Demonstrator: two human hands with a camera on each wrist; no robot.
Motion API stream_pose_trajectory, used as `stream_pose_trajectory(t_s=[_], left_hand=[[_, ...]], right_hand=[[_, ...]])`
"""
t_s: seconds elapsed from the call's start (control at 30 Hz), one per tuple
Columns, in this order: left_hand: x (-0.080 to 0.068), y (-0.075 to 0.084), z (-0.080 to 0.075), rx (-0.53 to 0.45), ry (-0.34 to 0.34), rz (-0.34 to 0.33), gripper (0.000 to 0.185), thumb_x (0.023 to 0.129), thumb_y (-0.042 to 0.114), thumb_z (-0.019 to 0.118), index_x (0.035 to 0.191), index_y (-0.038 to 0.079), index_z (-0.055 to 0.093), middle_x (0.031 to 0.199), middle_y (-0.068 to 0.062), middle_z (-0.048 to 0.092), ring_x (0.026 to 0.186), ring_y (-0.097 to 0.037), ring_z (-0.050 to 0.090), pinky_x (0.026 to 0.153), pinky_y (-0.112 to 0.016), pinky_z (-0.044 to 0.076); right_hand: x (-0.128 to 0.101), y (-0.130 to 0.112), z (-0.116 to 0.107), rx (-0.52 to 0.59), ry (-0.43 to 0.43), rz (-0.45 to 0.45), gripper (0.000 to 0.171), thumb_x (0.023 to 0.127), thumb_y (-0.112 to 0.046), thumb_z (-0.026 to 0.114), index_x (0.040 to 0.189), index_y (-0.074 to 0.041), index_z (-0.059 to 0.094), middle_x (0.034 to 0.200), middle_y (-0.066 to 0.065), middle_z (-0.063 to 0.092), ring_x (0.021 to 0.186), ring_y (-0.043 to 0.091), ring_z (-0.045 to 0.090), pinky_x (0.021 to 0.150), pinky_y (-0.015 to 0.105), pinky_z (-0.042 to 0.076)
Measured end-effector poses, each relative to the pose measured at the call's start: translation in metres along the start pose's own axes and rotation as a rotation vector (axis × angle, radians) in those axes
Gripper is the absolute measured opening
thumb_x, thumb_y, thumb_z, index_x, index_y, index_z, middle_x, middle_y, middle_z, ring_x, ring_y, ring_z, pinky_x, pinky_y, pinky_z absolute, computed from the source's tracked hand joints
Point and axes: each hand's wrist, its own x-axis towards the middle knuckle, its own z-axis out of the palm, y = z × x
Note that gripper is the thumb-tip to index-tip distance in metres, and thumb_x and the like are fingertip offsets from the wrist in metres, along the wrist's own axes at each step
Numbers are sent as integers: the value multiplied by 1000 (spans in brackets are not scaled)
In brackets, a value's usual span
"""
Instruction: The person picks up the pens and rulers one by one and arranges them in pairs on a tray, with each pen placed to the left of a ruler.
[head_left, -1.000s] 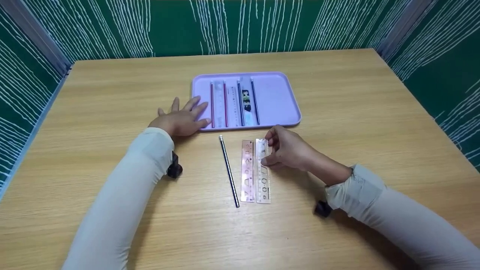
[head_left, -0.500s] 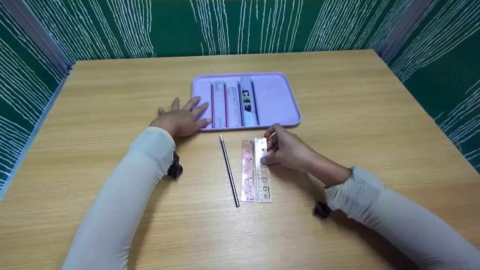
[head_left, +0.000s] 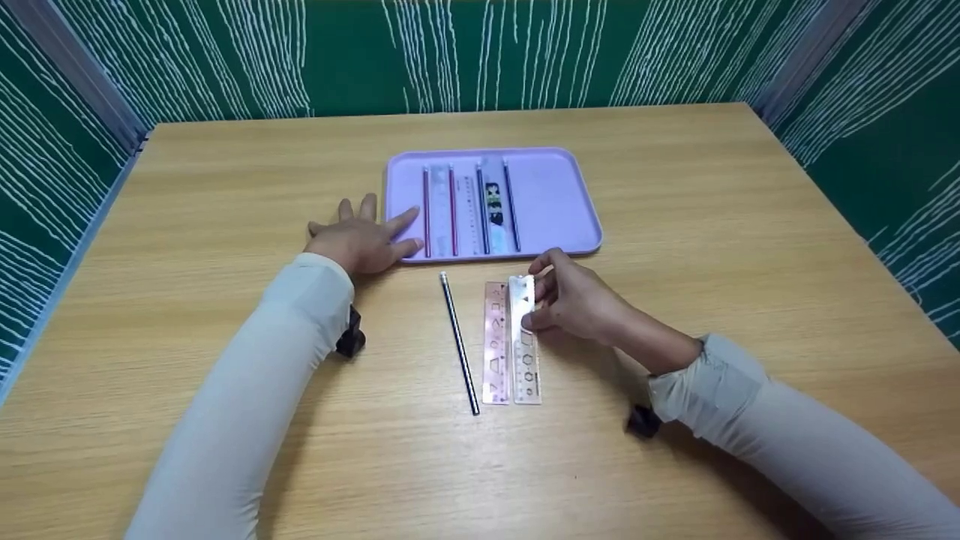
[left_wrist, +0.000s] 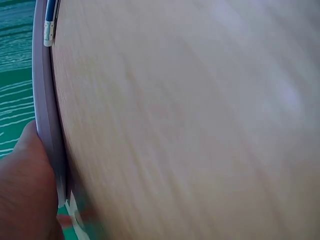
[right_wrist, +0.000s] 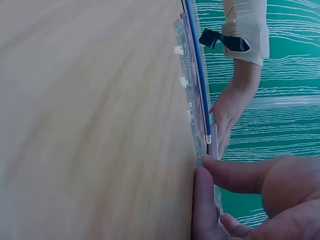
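Note:
My right hand (head_left: 534, 301) pinches the far half of a clear stencil ruler (head_left: 528, 367) that lies flat on the wooden table (head_left: 675, 225). A pink stencil ruler (head_left: 495, 352) lies right beside it on the left, and a dark pencil (head_left: 459, 345) lies further left. In the right wrist view, my fingers (right_wrist: 202, 200) press on the clear ruler (right_wrist: 186, 85), with the pencil (right_wrist: 199, 70) behind it. My left hand (head_left: 375, 229) lies flat, fingers straight, touching the left rim of a lilac tray (head_left: 559, 202). The left wrist view shows that tray rim (left_wrist: 47, 125) against my hand (left_wrist: 25, 190).
The tray holds two red pencils (head_left: 426, 214), two dark pencils (head_left: 481, 210) and two rulers (head_left: 493, 204), all lined up lengthwise. Green patterned walls (head_left: 487, 52) close in the table on three sides. Black wrist mounts (head_left: 349, 339) sit under both sleeves.
The far end of the clear ruler has shifted a little left, closer to the pink ruler. My left hand has stayed at the tray's rim.

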Motion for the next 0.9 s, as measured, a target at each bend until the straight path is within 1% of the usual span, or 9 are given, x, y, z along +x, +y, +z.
stream_pose_trajectory(t_s=[0.1,0.27,0.37,0.47,0.57,0.63,0.73,0.83,0.9], left_hand=[[-1,2,-1,-27,-26,-21,73,93,84,22,156,58,-6,172,-17,-12,154,-55,-9,103,-91,10],[-1,4,-2,-63,-53,-39,73,92,85,22,154,60,-8,171,-15,-17,152,-57,-14,100,-93,6],[-2,5,-2,-74,-62,-53,72,92,84,23,154,62,-8,171,-13,-18,151,-57,-16,100,-93,5],[-2,5,-2,-80,-68,-58,72,92,85,24,153,63,-8,172,-12,-19,152,-56,-16,100,-93,4],[-1,4,-2,-85,-68,-60,73,92,85,24,153,63,-8,172,-11,-18,152,-56,-16,101,-92,3],[-1,4,-3,-90,-69,-60,73,91,85,24,153,63,-8,172,-10,-19,152,-55,-17,101,-92,2],[-1,3,-3,-97,-72,-65,72,92,85,25,153,64,-7,172,-9,-19,152,-54,-18,103,-91,1],[0,3,-4,-107,-81,-65,73,91,85,25,153,63,-7,171,-9,-21,152,-53,-19,104,-90,0],[0,2,-4,-112,-86,-69,73,91,85,26,153,63,-7,171,-8,-21,152,-53,-19,104,-90,0]], right_hand=[[0,0,0,2,1,1,68,75,4,86,130,-4,45,102,9,61,87,20,57,74,29,51],[0,1,0,3,7,-5,67,75,4,85,129,-4,46,101,9,60,86,20,57,72,28,51],[0,2,-1,-19,18,-29,66,76,3,85,128,-4,47,101,9,61,87,19,59,75,28,51],[1,2,-4,-9,25,-36,65,77,3,84,129,-6,47,103,10,61,90,20,60,80,29,52],[1,2,-7,103,5,-14,65,81,7,79,133,-7,43,108,13,58,94,24,62,82,34,60],[1,3,-9,183,-14,-1,65,84,9,75,136,-7,40,110,14,54,93,26,64,80,39,64],[1,5,-11,283,-37,18,62,89,8,70,138,-7,36,111,14,50,88,28,67,76,45,65],[1,8,-12,341,-56,35,54,95,4,65,139,-5,35,112,14,52,83,26,68,75,46,65],[2,9,-12,371,-67,42,48,98,2,61,139,-5,36,112,15,54,83,26,68,76,46,65]])
